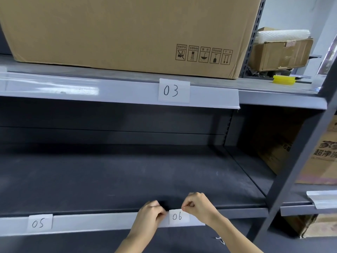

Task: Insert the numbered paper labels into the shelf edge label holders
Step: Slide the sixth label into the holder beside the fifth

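Both hands meet low in the frame: left hand (152, 213) and right hand (197, 205) pinch the side edges of label 06 (177, 216), seated in the lower holder strip (94, 222). Forearms are cut off below.

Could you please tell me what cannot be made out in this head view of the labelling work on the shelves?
- Whether the 06 label is fully seated in the lower label holder: the left hand and right hand cover its side edges.
- Printing on the box at right: cut by the frame edge and the upright post.
- Text over the big carton's handling symbols: too small.
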`<state>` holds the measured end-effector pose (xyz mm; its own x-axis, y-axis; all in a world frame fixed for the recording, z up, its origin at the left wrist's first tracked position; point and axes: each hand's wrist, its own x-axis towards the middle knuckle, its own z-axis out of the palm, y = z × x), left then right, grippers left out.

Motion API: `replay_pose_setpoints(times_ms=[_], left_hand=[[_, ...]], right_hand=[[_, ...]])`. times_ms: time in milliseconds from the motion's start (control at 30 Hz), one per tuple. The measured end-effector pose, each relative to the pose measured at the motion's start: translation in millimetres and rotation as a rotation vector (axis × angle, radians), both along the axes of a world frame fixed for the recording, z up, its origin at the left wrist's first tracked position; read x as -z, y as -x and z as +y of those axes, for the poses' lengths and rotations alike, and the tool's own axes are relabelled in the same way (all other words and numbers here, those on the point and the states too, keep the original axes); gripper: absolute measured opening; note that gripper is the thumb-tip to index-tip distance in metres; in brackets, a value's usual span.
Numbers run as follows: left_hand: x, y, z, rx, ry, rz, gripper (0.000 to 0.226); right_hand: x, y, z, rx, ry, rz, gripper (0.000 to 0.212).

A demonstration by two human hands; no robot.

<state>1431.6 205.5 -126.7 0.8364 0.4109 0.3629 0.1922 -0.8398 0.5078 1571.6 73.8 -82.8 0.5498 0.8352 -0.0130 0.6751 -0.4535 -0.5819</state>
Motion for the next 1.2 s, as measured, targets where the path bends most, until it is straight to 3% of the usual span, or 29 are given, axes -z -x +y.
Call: replay_pose_setpoints(times_ms=[200, 367, 467, 633, 733, 833, 1000, 1067, 1200], left_hand=[[3.9, -1.1, 1.2, -0.001, 0.044, -0.024, 0.012], [2.0, -1.5, 1.8, 0.013, -0.037, 0.017, 0.018], [4.0, -2.2, 2.5, 0.01, 0.001, 0.031, 0.023], [7.0, -3.9, 2.5, 0.021, 0.012, 0.073, 0.035], [3.9, -3.1, 2.0, 0.031, -0.013, 0.039, 0.032], [6.5, -4.4, 1.0, 0.037, -0.013, -0.02, 0.008], [0.5, -3.0, 1.6, 0.003, 0.044, 0.04, 0.02], [-3.3, -2.1, 1.1, 0.024, 0.009, 0.047, 0.033], [2.2, 3.6, 3.2, 0.057, 0.108, -0.074, 0.013]], right_hand=[[1.2, -0.5, 2.3, 0.039, 0.063, 0.024, 0.016], [4.0, -1.9, 3.4, 0.047, 0.099, 0.033, 0.033], [3.3, -0.4, 5.4, 0.031, 0.117, -0.007, 0.033], [4.1, 0.7, 7.4, -0.005, 0.129, -0.081, 0.05], [5.0, 2.6, 8.3, -0.03, 0.141, -0.134, 0.049], [4.6, 3.4, 8.1, -0.033, 0.151, -0.144, 0.045], [-0.2, 6.5, 7.1, 0.0, 0.155, -0.132, 0.023], [-4.0, 7.8, 6.3, 0.008, 0.155, -0.124, 0.031], [-10.9, 11.1, 4.6, 0.016, 0.146, -0.125, 0.033]])
